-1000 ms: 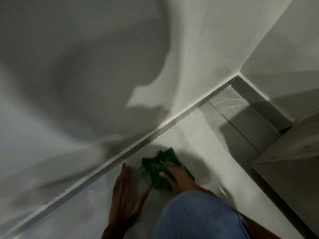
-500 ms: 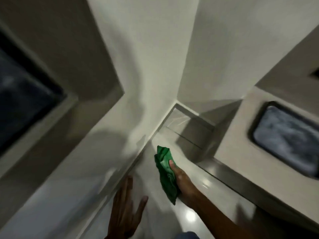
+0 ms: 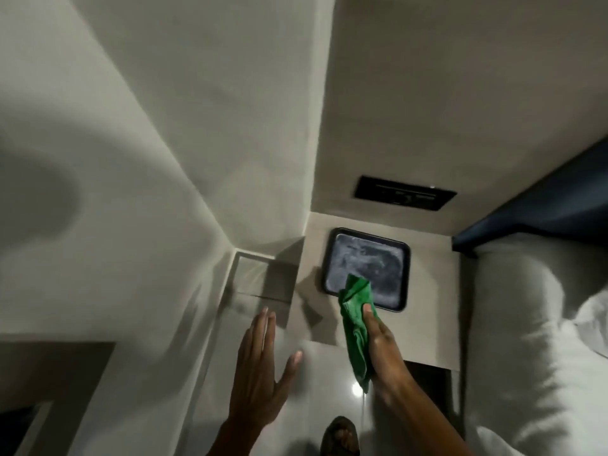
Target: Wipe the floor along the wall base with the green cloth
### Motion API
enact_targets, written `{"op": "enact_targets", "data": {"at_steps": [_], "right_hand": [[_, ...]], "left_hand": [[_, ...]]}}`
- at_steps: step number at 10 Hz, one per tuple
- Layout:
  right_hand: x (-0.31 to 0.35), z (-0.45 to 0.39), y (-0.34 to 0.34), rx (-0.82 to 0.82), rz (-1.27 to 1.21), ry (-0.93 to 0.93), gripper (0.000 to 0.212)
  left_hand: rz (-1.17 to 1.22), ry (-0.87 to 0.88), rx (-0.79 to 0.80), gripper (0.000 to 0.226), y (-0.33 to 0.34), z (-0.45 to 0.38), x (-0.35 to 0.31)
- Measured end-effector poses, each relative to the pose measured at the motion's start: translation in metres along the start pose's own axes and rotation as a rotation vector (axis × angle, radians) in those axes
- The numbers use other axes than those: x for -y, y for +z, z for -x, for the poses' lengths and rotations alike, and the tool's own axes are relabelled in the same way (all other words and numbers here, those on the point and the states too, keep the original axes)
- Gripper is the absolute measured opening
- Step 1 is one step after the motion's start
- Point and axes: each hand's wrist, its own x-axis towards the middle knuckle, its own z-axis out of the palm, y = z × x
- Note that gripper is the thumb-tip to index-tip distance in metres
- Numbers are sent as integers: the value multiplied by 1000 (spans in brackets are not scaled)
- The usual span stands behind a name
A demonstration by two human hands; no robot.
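Observation:
My right hand (image 3: 383, 350) grips the green cloth (image 3: 357, 324), which hangs crumpled in the air well above the floor, in front of a bedside stand. My left hand (image 3: 260, 366) is raised with fingers spread and holds nothing. The glossy grey floor (image 3: 316, 390) runs below both hands toward a corner, and the wall base (image 3: 223, 311) follows its left side along the white wall (image 3: 131, 192).
A low beige stand (image 3: 427, 311) carries a dark tray (image 3: 368, 268). A dark wall panel (image 3: 404, 197) sits above it. A bed with white bedding (image 3: 526, 340) fills the right. My foot (image 3: 340, 436) shows at the bottom. A dark recess (image 3: 33, 406) is at lower left.
I have risen from the floor. The right hand lifted the green cloth off the floor near the wall base, and the left hand came up off the floor, still spread.

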Motion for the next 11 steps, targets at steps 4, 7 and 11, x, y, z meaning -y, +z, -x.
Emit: {"op": "enact_targets", "data": {"at_steps": [4, 7, 11], "right_hand": [[58, -110, -47, -559, 236, -140, 54], [23, -221, -7, -393, 695, -2, 68], [45, -189, -31, -363, 637, -111, 63]], "left_hand": [[-111, 94, 95, 91, 90, -155, -69], [-247, 171, 143, 92, 159, -239, -45], [-259, 224, 187, 90, 127, -239, -56]]}}
